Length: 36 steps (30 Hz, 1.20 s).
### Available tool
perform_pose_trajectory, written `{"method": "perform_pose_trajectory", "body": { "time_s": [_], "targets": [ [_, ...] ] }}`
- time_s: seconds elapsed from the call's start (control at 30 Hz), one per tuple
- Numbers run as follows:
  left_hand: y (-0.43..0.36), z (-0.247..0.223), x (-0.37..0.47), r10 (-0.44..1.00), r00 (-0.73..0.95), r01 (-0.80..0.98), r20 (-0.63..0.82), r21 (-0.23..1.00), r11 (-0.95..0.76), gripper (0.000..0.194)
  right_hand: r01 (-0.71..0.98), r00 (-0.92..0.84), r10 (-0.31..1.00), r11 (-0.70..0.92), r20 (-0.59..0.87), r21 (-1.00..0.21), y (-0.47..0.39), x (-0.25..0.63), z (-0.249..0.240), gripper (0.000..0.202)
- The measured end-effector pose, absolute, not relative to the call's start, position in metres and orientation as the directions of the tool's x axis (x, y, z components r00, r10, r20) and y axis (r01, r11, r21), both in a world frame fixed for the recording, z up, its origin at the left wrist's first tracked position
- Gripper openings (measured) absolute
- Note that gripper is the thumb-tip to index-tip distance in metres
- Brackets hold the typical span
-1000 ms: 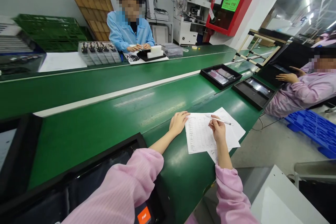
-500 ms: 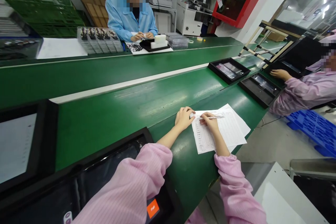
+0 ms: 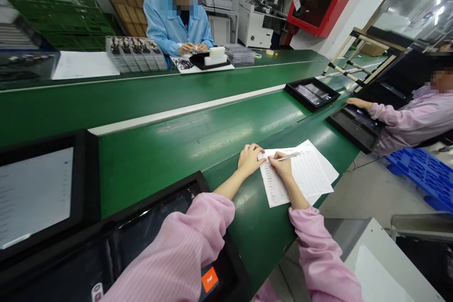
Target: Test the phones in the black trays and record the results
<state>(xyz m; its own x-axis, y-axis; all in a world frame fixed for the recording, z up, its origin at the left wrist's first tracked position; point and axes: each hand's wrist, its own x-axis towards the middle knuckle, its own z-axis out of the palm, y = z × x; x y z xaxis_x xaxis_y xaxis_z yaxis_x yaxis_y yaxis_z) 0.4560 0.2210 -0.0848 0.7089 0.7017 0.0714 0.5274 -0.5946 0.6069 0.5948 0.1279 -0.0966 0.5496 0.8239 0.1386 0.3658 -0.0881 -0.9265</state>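
A printed form (image 3: 299, 177) with rows and columns lies on the green bench, over a second white sheet (image 3: 325, 165). My right hand (image 3: 282, 166) is closed around a slim pen (image 3: 292, 155), held slanted over the upper left part of the form. Flat at the form's upper left corner rests my left hand (image 3: 249, 159), its fingers stretched out and touching the paper's edge. Under my left forearm sits a black tray (image 3: 198, 181) with dark-screened devices, one showing an orange label (image 3: 209, 279).
Another black tray (image 3: 87, 174) with a lit white screen stands on the green belt (image 3: 159, 151) at left. Farther right are two black trays (image 3: 311, 94), (image 3: 354, 127). A co-worker's hand (image 3: 359, 103) is at the nearer one. A person in blue (image 3: 177, 23) sits across.
My right hand and the pen have shifted slightly left on the form. At left, the lit-screen tray has moved right along the belt. The pink-sleeved co-worker's hand has reached onto the nearer tray.
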Motion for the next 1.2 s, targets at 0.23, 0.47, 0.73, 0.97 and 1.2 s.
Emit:
{"method": "perform_pose_trajectory", "body": {
  "time_s": [0.23, 0.47, 0.73, 0.97, 1.2],
  "targets": [
    [0.2210, -0.0847, 0.4570, 0.701, 0.709, 0.526, 0.073, 0.607, -0.595, 0.021, 0.429, 0.519, 0.837, -0.082, 0.171, -0.899, 0.1302, 0.5933, -0.0971, 0.037],
    [0.2213, -0.0888, 0.4582, 0.702, 0.707, 0.526, 0.083, 0.602, -0.601, 0.022, 0.453, 0.499, 0.847, -0.073, 0.184, -0.889, 0.1304, 0.5957, -0.0989, 0.039],
    [0.2213, -0.0885, 0.4576, 0.698, 0.712, 0.526, 0.080, 0.598, -0.605, 0.023, 0.446, 0.517, 0.836, -0.082, 0.182, -0.891, 0.1302, 0.5939, -0.0977, 0.039],
    [0.2201, -0.0870, 0.4560, 0.694, 0.715, 0.520, 0.082, 0.602, -0.607, 0.022, 0.436, 0.523, 0.833, -0.079, 0.181, -0.897, 0.1298, 0.5932, -0.0970, 0.037],
    [0.2189, -0.0845, 0.4548, 0.697, 0.713, 0.524, 0.076, 0.603, -0.602, 0.022, 0.443, 0.535, 0.824, -0.084, 0.188, -0.892, 0.1302, 0.5902, -0.0966, 0.036]
  ]
}}
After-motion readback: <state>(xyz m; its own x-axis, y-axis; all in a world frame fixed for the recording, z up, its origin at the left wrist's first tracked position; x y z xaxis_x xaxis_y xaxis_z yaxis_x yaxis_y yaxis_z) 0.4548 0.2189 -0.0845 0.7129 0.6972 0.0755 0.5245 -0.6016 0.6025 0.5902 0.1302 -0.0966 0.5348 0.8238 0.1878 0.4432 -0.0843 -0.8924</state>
